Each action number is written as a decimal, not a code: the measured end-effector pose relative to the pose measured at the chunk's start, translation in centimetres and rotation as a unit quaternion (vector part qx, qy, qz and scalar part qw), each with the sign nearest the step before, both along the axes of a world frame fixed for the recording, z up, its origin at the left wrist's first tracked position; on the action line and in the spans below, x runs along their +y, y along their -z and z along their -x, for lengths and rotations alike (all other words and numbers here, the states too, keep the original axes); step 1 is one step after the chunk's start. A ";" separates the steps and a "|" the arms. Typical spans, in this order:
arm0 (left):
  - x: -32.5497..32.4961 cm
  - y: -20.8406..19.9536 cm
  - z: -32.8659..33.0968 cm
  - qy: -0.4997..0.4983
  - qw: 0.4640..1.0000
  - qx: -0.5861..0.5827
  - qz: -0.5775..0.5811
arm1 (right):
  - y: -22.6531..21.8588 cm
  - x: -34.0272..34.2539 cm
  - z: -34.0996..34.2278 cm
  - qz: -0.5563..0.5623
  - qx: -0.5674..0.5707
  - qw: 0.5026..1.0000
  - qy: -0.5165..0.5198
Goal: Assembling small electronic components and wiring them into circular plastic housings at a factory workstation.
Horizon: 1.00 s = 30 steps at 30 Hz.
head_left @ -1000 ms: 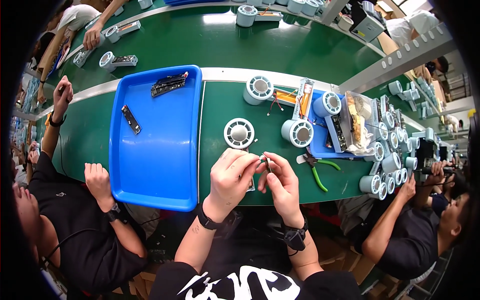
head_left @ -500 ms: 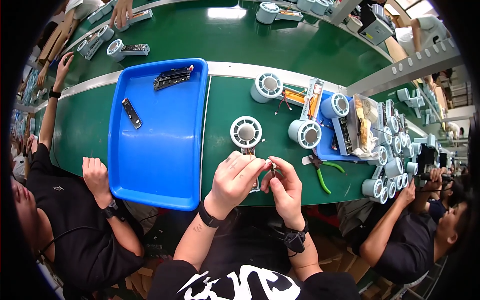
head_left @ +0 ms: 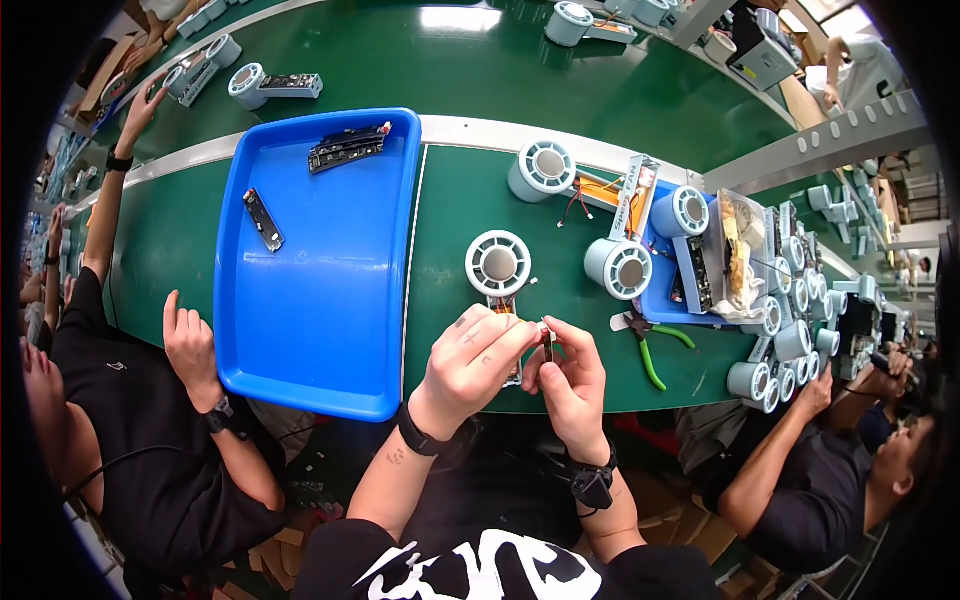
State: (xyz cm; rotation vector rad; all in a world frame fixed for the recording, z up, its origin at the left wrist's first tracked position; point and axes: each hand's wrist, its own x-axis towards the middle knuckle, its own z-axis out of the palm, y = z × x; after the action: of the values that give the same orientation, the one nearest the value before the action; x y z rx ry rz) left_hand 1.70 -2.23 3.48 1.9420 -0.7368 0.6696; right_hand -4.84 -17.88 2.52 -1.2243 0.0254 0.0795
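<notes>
Over the front edge of the green bench, my two hands meet fingertip to fingertip. My right hand pinches a narrow dark circuit board, seen nearly edge-on. Closed against the board's top end, my left hand grips a small white connector; its wires are mostly hidden by the fingers. Just beyond lies a pale blue handheld fan, its round head away from me. Its handle runs under my left hand, with reddish wires showing near the neck.
To the left is a blue tray with several dark circuit boards. Green-handled cutters lie right of my hands. More fan bodies and a parts bin stand beyond them. Co-workers sit on both sides; one person's hand rests beside the tray.
My hands stay together, with the circuit board turned slightly more edge-on. The view has shifted a little. At the far left, a hand has left a fan unit, and the neighbour's raised hand now reaches one.
</notes>
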 end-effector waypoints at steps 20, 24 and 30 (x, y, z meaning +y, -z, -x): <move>-0.4 -2.3 1.3 -0.069 0.974 0.213 0.043 | -0.6 -0.4 -0.6 0.299 -0.156 0.940 0.046; 0.1 -2.5 1.1 -0.049 0.966 0.249 0.041 | -1.7 -1.1 -1.5 0.358 -0.206 0.910 0.025; 0.3 -2.9 0.9 -0.034 0.963 0.265 0.032 | -2.9 -2.4 -2.5 0.395 -0.238 0.887 -0.029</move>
State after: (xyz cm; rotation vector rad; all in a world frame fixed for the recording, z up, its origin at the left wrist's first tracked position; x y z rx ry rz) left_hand 0.83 -1.96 6.42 1.9680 -0.3095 0.1852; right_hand -2.32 -20.30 5.46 -2.0345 -0.4489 -0.2050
